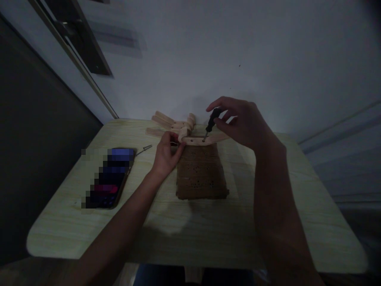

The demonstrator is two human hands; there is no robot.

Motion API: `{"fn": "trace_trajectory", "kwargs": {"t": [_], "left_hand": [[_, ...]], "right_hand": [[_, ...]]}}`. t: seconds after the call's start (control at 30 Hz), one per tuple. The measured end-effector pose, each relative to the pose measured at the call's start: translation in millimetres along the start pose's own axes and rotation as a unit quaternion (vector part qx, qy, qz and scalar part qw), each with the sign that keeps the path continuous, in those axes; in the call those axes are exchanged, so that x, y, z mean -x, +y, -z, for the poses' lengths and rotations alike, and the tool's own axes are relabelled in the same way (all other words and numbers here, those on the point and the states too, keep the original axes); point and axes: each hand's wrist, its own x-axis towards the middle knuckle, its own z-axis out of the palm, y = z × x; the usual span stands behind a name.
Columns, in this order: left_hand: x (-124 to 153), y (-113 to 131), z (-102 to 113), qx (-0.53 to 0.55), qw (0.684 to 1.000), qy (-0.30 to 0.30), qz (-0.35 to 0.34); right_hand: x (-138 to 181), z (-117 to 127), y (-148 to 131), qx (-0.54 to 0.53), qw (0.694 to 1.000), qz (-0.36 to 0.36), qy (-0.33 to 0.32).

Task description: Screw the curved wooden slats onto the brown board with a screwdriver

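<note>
My right hand [235, 119] grips the black handle of a small screwdriver [213, 119]. Its metal shaft slants down to a hole in a pale, flat wooden strip [198, 141]; whether the tip is inside the hole I cannot tell. The strip lies across the far end of a brown cardboard block [201, 171] with many small holes. At the strip's left end, my left hand [168, 153] pinches it between thumb and fingers, beside a rounded wooden piece [184, 134]. Behind that, several more pale wooden pieces [175, 124] lie together.
To the left, a phone [114, 178], partly blurred out, lies on the light wood-grain table [238, 230]. Thin metal pieces like screws [145, 149] lie beside it. A white wall [208, 51] rises behind the table, with a dark door handle plate [80, 39] at upper left.
</note>
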Motion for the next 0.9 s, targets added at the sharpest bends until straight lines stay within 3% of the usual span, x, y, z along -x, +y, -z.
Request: {"fn": "trace_trajectory", "kwargs": {"t": [0.37, 0.9], "left_hand": [[0.8, 2.8, 1.0, 0.009, 1.0, -0.006, 0.017], [-1.5, -6.9, -0.8, 0.002, 1.0, 0.001, -0.015]], "right_hand": [[-2.0, -4.5, 5.9, 0.031, 0.998, -0.011, 0.047], [-1.7, -2.0, 7.4, 0.005, 0.999, 0.02, 0.027]]}}
